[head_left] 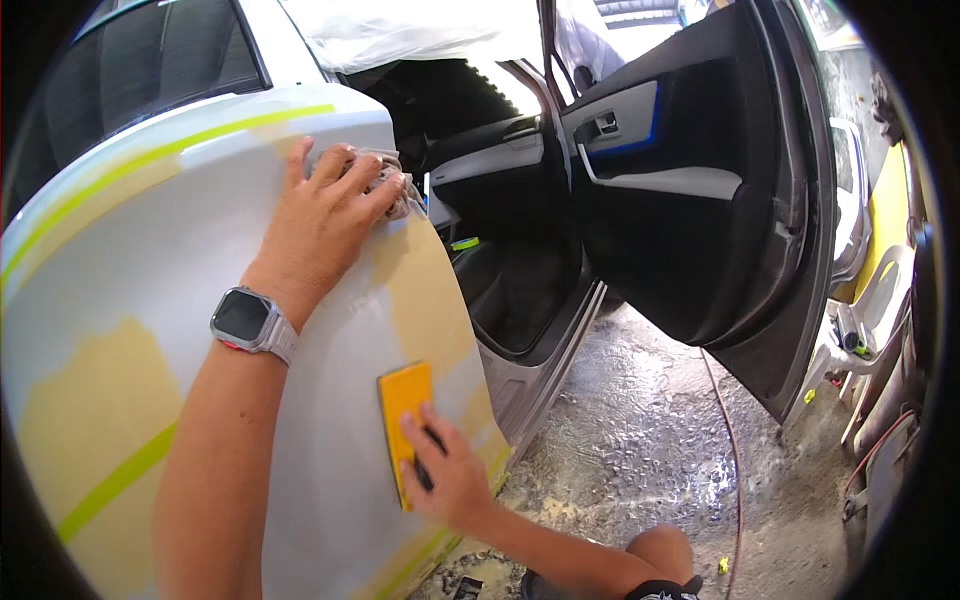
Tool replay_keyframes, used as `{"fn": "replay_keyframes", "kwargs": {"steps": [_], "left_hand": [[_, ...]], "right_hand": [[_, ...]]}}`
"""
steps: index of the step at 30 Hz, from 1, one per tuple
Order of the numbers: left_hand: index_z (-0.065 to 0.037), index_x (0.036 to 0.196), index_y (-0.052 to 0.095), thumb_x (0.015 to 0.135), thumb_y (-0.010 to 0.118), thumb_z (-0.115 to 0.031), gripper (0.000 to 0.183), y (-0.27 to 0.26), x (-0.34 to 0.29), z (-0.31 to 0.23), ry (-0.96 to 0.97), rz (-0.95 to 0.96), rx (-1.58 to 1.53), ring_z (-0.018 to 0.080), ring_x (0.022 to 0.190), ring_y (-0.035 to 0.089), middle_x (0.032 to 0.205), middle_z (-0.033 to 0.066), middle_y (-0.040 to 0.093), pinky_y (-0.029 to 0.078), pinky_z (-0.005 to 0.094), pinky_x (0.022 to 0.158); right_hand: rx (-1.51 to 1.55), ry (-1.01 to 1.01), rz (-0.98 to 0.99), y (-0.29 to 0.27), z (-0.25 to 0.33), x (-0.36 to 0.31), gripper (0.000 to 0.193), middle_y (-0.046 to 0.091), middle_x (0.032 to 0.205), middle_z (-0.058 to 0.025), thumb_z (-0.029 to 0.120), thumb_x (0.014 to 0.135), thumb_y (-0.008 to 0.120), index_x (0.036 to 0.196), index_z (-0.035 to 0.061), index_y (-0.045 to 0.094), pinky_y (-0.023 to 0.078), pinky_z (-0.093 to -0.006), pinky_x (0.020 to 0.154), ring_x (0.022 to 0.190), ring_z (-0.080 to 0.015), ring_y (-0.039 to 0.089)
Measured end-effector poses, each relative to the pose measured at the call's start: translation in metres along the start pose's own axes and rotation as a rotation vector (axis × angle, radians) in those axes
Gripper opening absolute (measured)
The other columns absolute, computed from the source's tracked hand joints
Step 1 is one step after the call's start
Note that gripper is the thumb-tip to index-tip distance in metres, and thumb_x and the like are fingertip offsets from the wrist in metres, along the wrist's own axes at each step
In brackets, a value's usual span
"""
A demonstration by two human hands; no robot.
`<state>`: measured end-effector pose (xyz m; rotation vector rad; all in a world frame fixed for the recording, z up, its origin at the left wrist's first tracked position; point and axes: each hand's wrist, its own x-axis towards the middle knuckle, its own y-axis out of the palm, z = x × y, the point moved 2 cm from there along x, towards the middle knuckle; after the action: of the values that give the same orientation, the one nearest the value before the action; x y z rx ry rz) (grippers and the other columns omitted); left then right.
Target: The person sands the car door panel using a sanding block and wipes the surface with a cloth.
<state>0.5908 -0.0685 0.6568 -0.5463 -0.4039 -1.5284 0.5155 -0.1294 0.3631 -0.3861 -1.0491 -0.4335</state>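
Note:
A pale car door (330, 420) with tan filler patches fills the left and middle of the head view. Near its upper edge, my left hand (325, 195) wears a watch on the wrist and closes its fingers over a crumpled grey cloth (392, 192). Lower down, my right hand (447, 470) grips a yellow sanding block (404, 382) by its dark handle. The block lies flat along the door's surface, its long side roughly upright. Part of the handle is hidden by my fingers.
To the right, another car door (690, 200) with black and grey trim hangs open. A hose (722, 410) runs over the wet, rough floor (630, 420). White plastic chairs (880, 300) stand at the far right. Clear sheeting (420, 30) covers the car above.

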Motion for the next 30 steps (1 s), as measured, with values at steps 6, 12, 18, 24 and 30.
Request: {"fn": "replay_keyframes", "kwargs": {"steps": [6,12,18,24,30], "left_hand": [[-0.022,0.130,0.065,0.092,0.068,-0.012,0.040,-0.005,-0.007,0.005,0.009,0.042,-0.014,0.0220,0.126,0.055,0.127,0.0008,0.063,0.029,0.0538,0.118],[-0.022,0.131,0.065,0.090,0.071,-0.011,0.043,-0.006,-0.007,0.010,0.019,0.048,0.034,0.0232,0.127,0.054,0.130,0.0008,0.063,0.029,0.0542,0.118],[-0.021,0.124,0.067,0.088,0.069,-0.012,0.038,-0.014,0.000,0.004,0.032,0.031,0.027,0.0209,0.122,0.057,0.123,-0.0018,0.063,0.034,0.0540,0.114],[-0.021,0.128,0.066,0.086,0.071,-0.011,0.043,-0.019,0.006,0.002,0.058,0.044,0.036,0.0224,0.121,0.056,0.124,-0.0017,0.063,0.035,0.0531,0.114],[-0.019,0.130,0.066,0.083,0.076,-0.009,0.049,-0.020,0.007,0.002,0.030,0.102,-0.009,0.0281,0.124,0.055,0.127,0.0034,0.064,0.034,0.0514,0.114]], "right_hand": [[-0.030,0.025,-0.135,-0.025,-0.062,0.111,0.060,0.052,0.142,-0.0250,0.013,0.087,0.069,0.145,0.0073,0.056,0.051,-0.0456,0.101,0.122,-0.0445,0.058],[-0.024,-0.022,-0.042,-0.005,-0.029,0.065,0.067,0.052,0.144,-0.0218,0.014,0.086,0.071,0.150,0.0102,0.051,0.054,-0.0450,0.095,0.116,-0.0414,0.061],[-0.028,-0.055,0.132,0.009,0.020,-0.011,0.072,0.050,0.150,-0.0182,0.012,0.081,0.073,0.150,0.0137,0.054,0.057,-0.0451,0.085,0.101,-0.0345,0.063],[0.024,0.077,-0.170,-0.036,-0.099,0.099,0.062,0.052,0.146,-0.0214,0.013,0.088,0.069,0.148,0.0106,0.054,0.051,-0.0434,0.103,0.126,-0.0401,0.058],[-0.020,0.200,-0.200,-0.011,-0.088,0.051,0.066,0.049,0.149,-0.0224,0.013,0.087,0.067,0.150,0.0055,0.050,0.045,-0.0477,0.110,0.133,-0.0414,0.053]]}}
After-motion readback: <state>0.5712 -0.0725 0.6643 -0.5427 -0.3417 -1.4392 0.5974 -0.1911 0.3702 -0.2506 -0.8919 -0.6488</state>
